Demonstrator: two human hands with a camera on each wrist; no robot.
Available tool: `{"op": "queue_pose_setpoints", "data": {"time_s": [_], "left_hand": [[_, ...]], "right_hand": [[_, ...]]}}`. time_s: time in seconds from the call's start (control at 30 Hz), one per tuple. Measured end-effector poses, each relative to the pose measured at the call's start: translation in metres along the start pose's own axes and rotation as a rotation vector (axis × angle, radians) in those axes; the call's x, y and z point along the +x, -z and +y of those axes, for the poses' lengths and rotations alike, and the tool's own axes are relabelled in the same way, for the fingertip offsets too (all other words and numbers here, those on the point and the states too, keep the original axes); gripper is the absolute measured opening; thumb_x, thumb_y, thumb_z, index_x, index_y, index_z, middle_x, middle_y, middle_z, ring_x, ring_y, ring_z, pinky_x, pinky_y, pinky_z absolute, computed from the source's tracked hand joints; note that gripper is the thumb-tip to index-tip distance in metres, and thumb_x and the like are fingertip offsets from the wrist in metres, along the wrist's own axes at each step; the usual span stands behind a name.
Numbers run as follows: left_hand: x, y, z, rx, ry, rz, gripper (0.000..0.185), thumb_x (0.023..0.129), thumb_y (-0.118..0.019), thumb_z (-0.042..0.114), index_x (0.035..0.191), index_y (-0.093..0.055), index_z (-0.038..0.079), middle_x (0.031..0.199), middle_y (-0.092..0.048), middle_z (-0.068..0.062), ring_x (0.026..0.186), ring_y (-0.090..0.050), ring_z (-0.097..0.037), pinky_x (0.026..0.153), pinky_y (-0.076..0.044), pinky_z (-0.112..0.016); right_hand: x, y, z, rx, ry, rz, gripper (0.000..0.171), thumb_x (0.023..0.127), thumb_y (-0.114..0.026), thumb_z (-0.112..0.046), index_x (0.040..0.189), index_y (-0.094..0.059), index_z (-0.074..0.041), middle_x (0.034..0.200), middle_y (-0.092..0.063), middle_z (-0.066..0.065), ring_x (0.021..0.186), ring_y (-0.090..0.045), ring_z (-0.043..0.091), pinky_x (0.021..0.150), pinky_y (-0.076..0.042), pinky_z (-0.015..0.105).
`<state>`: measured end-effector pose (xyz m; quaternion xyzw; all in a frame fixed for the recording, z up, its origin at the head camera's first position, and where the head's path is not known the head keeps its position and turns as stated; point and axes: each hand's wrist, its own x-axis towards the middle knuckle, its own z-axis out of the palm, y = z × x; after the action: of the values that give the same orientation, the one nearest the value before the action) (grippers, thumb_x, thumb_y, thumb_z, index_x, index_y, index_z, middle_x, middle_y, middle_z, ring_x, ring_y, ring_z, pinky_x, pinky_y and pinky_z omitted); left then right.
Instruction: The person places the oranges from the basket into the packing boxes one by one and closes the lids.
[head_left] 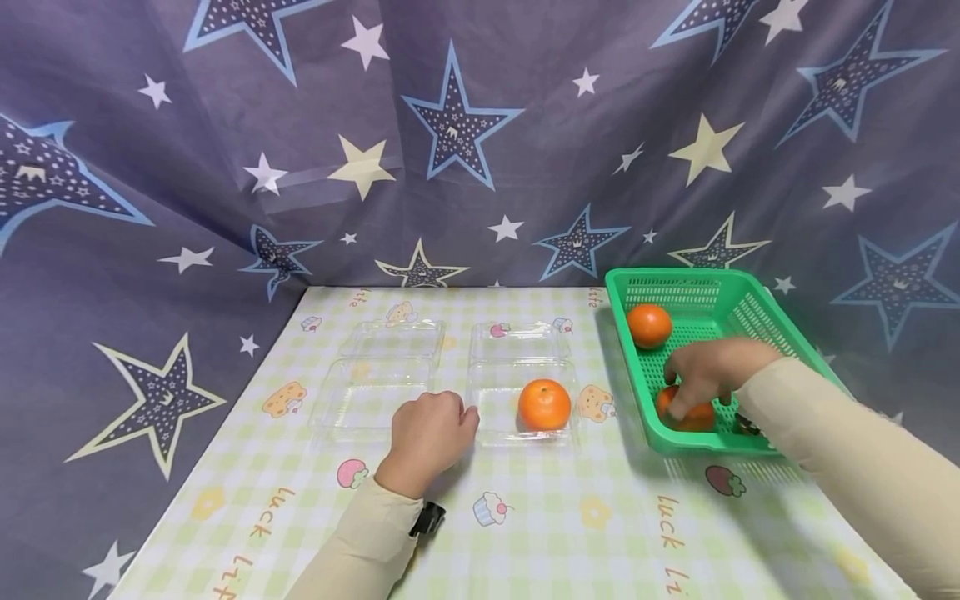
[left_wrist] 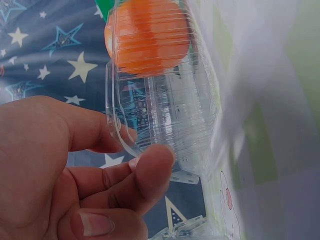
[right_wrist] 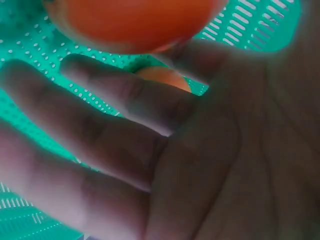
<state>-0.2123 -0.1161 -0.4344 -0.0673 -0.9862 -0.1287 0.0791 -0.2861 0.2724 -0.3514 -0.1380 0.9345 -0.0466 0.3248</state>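
Observation:
My left hand (head_left: 431,433) is at the near left corner of a clear plastic clamshell box (head_left: 495,408). In the left wrist view, its thumb and index finger pinch the rim of that box. One orange (head_left: 544,405) sits inside, toward the right side. My right hand (head_left: 708,375) reaches down into a green basket (head_left: 660,442), over a second orange (head_left: 693,417) by the near wall. Its fingers (right_wrist: 85,125) are stretched and spread in the right wrist view, with the orange beside them. A third orange (head_left: 649,326) lies by the basket's far left corner.
Another clear clamshell box (head_left: 375,404) lies to the left with its lid laid back. A checked, printed cloth (head_left: 540,533) covers the table. Star-patterned fabric (head_left: 487,208) hangs behind and at the sides. The basket's raised walls surround my right hand.

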Motion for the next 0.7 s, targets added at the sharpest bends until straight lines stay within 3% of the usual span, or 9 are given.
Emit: {"op": "queue_pose_setpoints", "data": {"time_s": [0.17,0.4,0.7], "left_hand": [[-0.0003,-0.0001,0.0005,0.001,-0.002,-0.002,0.054,0.099,-0.059,0.037,0.051,-0.041,0.019,0.047,-0.034,0.005,0.045,-0.039,-0.018,0.046,-0.03,-0.035],[-0.0008,-0.0003,-0.0001,0.003,-0.004,0.015,0.055,0.099,-0.06,0.037,0.051,-0.04,0.019,0.046,-0.032,0.006,0.044,-0.038,-0.018,0.045,-0.028,-0.034],[-0.0013,-0.0021,-0.0006,0.001,-0.019,0.04,0.055,0.098,-0.061,0.035,0.05,-0.038,0.019,0.047,-0.029,0.006,0.044,-0.035,-0.017,0.045,-0.027,-0.034]], "right_hand": [[0.0011,-0.006,-0.0015,0.032,-0.015,-0.006,0.049,0.078,-0.081,-0.031,0.12,-0.065,-0.011,0.11,-0.061,0.006,0.082,-0.061,0.024,0.064,-0.057,0.04],[-0.0004,-0.0067,-0.0057,-0.033,-0.004,0.027,0.025,0.076,-0.077,-0.024,0.094,-0.063,-0.013,0.086,-0.061,0.004,0.066,-0.06,0.02,0.055,-0.05,0.032],[-0.0049,-0.0012,-0.0019,-0.026,-0.007,0.045,0.021,0.077,-0.076,-0.02,0.09,-0.062,-0.012,0.08,-0.059,0.003,0.061,-0.052,0.018,0.055,-0.04,0.032]]}}
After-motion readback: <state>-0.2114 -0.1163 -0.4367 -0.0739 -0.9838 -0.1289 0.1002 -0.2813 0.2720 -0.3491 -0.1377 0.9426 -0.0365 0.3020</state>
